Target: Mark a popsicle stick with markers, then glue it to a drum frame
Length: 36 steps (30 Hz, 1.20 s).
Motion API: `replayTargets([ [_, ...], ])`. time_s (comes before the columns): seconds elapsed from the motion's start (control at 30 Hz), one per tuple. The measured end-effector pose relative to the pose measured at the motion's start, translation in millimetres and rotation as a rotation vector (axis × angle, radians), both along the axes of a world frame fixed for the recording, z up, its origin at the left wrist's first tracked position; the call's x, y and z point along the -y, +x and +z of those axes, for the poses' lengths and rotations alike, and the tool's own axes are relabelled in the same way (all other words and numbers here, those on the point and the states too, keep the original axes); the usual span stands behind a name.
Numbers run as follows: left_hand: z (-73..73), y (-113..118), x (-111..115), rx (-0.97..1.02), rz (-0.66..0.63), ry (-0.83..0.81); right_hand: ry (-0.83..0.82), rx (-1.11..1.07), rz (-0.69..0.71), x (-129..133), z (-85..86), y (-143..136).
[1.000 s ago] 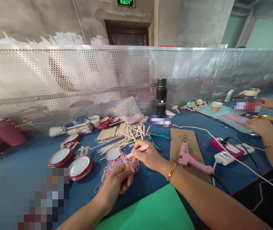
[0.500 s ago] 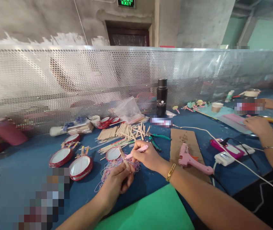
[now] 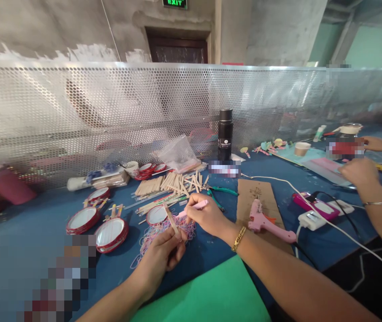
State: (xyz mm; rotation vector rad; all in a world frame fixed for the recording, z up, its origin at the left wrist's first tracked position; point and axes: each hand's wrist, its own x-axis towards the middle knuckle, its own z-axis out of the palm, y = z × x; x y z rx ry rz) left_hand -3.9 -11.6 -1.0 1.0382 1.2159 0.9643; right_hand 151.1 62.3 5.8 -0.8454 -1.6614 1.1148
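Note:
My left hand (image 3: 166, 250) is closed around the lower end of a wooden craft stick (image 3: 171, 217), which points up and slightly left. In my right hand (image 3: 204, 214) is a pink pen (image 3: 198, 205), pinched between fingers and thumb. Its tip lies close by the stick; whether they touch I cannot tell. Beneath both hands spreads a tangle of pastel rubber bands (image 3: 150, 237). Just behind the stick sits a round, red-rimmed disc (image 3: 155, 214) with a pale face. A green sheet (image 3: 207, 295) lies below my forearms.
Loose craft sticks (image 3: 150, 185) and green-handled pliers (image 3: 222, 191) lie beyond my hands. On the right, a pink glue gun (image 3: 265, 223) rests on cardboard (image 3: 244, 201) near a power strip (image 3: 315, 220). A black bottle (image 3: 225, 134) stands behind. Another person's hand (image 3: 358, 174) works far right.
My right hand and the pen have shifted slightly up, away from the stick. My left hand still grips the stick in nearly the same place. The whole view has moved a little.

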Motion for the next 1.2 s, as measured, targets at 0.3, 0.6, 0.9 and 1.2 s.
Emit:
replayTargets([
  [0.3,-1.7,-0.8,-1.1,0.002,-0.012,0.017,0.033,0.013,0.008,0.1,1.4,-0.4],
  [0.6,-1.5,-1.3,-0.9,-0.012,-0.013,0.018,0.037,-0.023,0.043,0.6,0.7,-2.4],
  [0.9,-0.4,-0.9,0.8,-0.006,-0.013,0.018,0.024,-0.022,0.056,0.6,1.5,-2.2],
  [1.2,-2.9,-1.4,0.3,-0.006,0.0,0.0,0.011,-0.013,0.034,0.0,-1.2,-2.7],
])
